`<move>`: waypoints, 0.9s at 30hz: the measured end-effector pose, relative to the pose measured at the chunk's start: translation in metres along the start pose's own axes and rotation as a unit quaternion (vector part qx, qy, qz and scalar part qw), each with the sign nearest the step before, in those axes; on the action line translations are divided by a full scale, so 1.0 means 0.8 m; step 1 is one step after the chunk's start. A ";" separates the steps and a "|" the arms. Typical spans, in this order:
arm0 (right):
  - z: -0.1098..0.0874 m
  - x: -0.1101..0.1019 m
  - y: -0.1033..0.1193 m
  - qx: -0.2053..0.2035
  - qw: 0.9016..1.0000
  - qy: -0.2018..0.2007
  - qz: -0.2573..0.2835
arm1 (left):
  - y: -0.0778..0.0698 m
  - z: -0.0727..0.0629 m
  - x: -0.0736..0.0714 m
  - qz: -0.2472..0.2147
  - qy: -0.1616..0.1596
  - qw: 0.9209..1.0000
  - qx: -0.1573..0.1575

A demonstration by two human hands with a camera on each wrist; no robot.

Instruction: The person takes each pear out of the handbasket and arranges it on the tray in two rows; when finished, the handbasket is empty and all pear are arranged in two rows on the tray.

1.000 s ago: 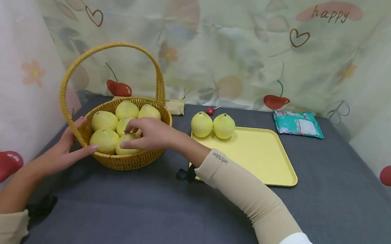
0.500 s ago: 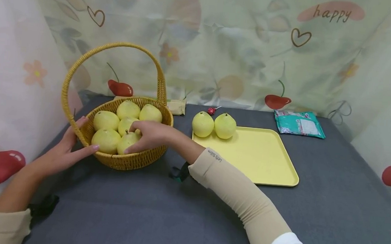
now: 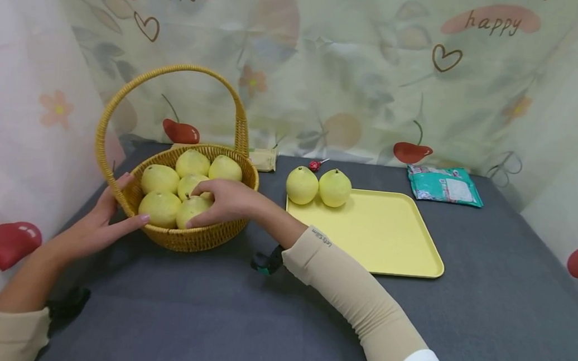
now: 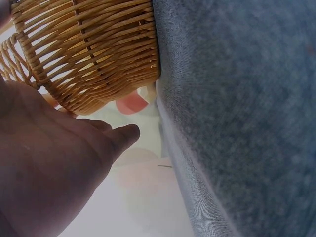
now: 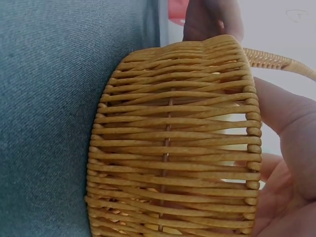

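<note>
A woven wicker basket (image 3: 179, 244) with a tall arched handle stands at the left, several yellow-green pears in it. My left hand (image 3: 91, 228) holds its left rim, thumb over the front edge and fingers near the handle's base. Over the basket's front right rim reaches my right hand (image 3: 227, 198), its fingers and thumb around the front right pear (image 3: 186, 212). In the left wrist view, my left palm (image 4: 54, 158) lies beside the weave. The right wrist view shows the basket's wall (image 5: 173, 138) and part of my right hand (image 5: 296, 143); the gripped pear is mostly hidden there.
Right of the basket lies a yellow tray (image 3: 391, 232), with a left pear (image 3: 302, 185) and a right pear (image 3: 335, 187) at its back left corner. Behind them is a red lollipop (image 3: 314, 165). A teal packet (image 3: 444, 186) lies at the back right, a beige packet (image 3: 263, 160) behind the basket.
My right hand has lowered onto the front right pear, and its fingers have closed around it. The left hand keeps its place on the basket's rim.
</note>
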State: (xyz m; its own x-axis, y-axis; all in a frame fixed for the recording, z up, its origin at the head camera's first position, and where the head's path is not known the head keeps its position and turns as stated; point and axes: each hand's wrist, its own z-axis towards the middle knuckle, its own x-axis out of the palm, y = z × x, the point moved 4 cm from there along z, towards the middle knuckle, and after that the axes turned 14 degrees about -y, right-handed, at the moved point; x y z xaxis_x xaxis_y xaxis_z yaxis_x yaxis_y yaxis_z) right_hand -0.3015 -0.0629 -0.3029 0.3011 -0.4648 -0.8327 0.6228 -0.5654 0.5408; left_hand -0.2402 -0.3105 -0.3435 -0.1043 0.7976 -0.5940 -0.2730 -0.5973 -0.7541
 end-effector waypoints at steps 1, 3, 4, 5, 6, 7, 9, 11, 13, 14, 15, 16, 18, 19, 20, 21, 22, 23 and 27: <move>-0.001 0.000 0.000 -0.002 1.000 -0.002 -0.002 | 0.000 0.000 0.000 0.001 0.000 1.000 -0.001; -0.002 -0.001 0.000 -0.004 1.000 -0.006 -0.001 | 0.000 0.001 0.001 0.000 0.000 1.000 0.001; -0.002 0.000 -0.001 -0.002 1.000 -0.009 0.004 | 0.000 0.001 0.001 -0.002 -0.002 1.000 0.005; -0.003 -0.001 -0.001 0.004 1.000 -0.012 0.010 | -0.001 0.000 0.001 -0.004 -0.003 1.000 0.008; -0.004 -0.001 -0.001 0.010 1.000 -0.015 0.017 | -0.001 0.000 0.001 -0.006 -0.004 1.000 0.010; -0.006 -0.001 -0.001 0.016 0.999 -0.018 0.025 | -0.001 0.000 0.001 -0.008 -0.004 1.000 0.010; -0.008 -0.002 -0.002 0.030 0.998 -0.024 0.043 | -0.001 0.001 0.001 -0.008 -0.004 1.000 0.010; -0.010 -0.002 -0.003 0.034 0.998 -0.029 0.053 | -0.002 0.001 0.001 -0.009 -0.003 1.000 0.009; -0.011 -0.003 -0.004 0.029 0.997 -0.034 0.060 | -0.002 0.001 0.001 -0.011 -0.003 1.000 0.011; -0.011 -0.003 -0.005 0.028 0.997 -0.036 0.065 | -0.002 0.001 0.001 -0.011 -0.003 1.000 0.011; -0.011 -0.004 -0.006 0.027 0.996 -0.040 0.073 | -0.002 0.001 0.001 -0.012 -0.004 1.000 0.013; -0.011 -0.005 -0.007 0.024 0.995 -0.046 0.084 | -0.002 0.001 0.000 -0.012 -0.004 1.000 0.014; -0.011 -0.008 -0.009 0.019 0.992 -0.061 0.109 | -0.003 0.001 0.000 -0.012 -0.005 1.000 0.015; -0.011 -0.009 -0.010 0.017 0.990 -0.069 0.125 | -0.003 0.001 0.000 -0.010 -0.005 1.000 0.014; -0.011 -0.011 -0.011 0.016 0.987 -0.078 0.140 | -0.003 0.001 0.000 -0.008 -0.006 1.000 0.012; -0.011 -0.013 -0.011 0.013 0.984 -0.087 0.155 | -0.003 0.000 0.000 -0.006 -0.005 1.000 0.011; -0.011 -0.014 -0.012 0.012 0.981 -0.096 0.166 | -0.003 0.000 -0.001 -0.003 -0.004 1.000 0.008; -0.011 -0.016 -0.013 0.012 0.979 -0.103 0.176 | -0.003 0.000 0.000 -0.002 -0.003 1.000 0.006; -0.012 -0.017 -0.017 0.009 0.973 -0.122 0.196 | -0.003 0.000 0.001 0.002 -0.001 1.000 0.001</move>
State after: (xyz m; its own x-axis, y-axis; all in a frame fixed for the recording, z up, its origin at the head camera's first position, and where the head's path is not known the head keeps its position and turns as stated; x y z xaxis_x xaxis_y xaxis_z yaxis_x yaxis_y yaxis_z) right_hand -0.3074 -0.0424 -0.2998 0.3313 -0.7938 -0.5099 0.4811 -0.3228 0.8151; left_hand -0.2398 -0.3086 -0.3424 -0.1064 0.7957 -0.5962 -0.2746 -0.5998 -0.7515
